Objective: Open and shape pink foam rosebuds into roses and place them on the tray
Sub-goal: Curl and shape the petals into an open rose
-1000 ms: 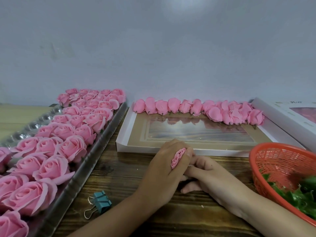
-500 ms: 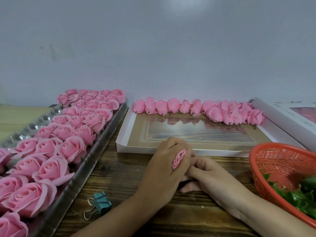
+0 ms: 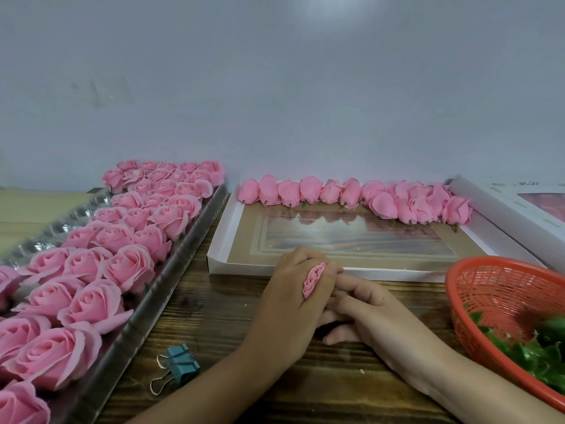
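Note:
My left hand [image 3: 287, 304] grips a pink foam rosebud [image 3: 312, 280], squeezed between thumb and fingers so only its rolled top shows. My right hand [image 3: 376, 313] lies against the left one from the right, its fingers tucked under the bud; what they hold is hidden. Both hands rest on the wooden table in front of a white box lid [image 3: 235, 224]. A row of several closed pink rosebuds [image 3: 351, 194] lies along the lid's far edge. On the left, a silver tray [image 3: 171, 270] carries several opened pink roses [image 3: 128, 264].
An orange plastic basket [image 3: 489, 289] with green leaf pieces [image 3: 538, 350] sits at the right. A teal binder clip [image 3: 180, 365] lies on the table near my left forearm. A white box [image 3: 501, 209] stands at the far right against the grey wall.
The bud in my left hand has turned slightly and shows a little more of its top. Both hands stay in the same place.

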